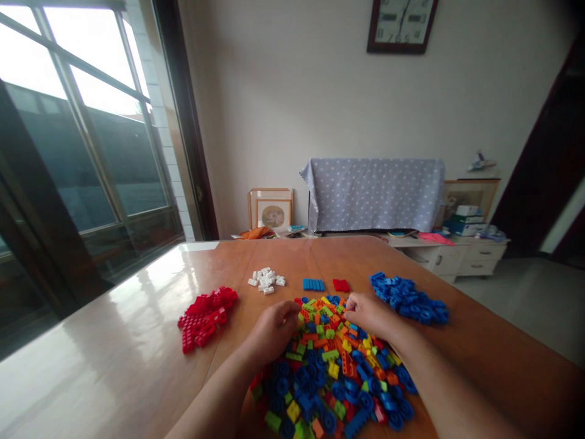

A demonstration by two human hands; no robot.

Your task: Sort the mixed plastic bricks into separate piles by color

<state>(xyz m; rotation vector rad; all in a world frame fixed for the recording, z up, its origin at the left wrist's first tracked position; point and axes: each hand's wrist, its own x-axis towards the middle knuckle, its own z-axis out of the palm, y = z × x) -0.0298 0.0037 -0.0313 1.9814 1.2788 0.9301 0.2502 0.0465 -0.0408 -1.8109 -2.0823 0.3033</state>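
Note:
A mixed heap of coloured bricks (333,372) lies on the wooden table (114,366) right in front of me. My left hand (273,330) rests on the heap's left edge with its fingers curled into the bricks. At the heap's far edge my right hand (368,313) has its fingers bent and pinched among the bricks. What either hand holds is hidden. Sorted piles lie around: red bricks (205,317) on the left, white bricks (266,280) behind, blue bricks (409,297) on the right. A flat blue block (313,285) and a flat red block (340,285) sit beyond the heap.
A large window (82,134) runs along the left. Behind the table stand a cloth-covered piece of furniture (372,192), a picture frame (270,210) and low white drawers (457,256) with boxes. A clock (401,24) hangs on the wall.

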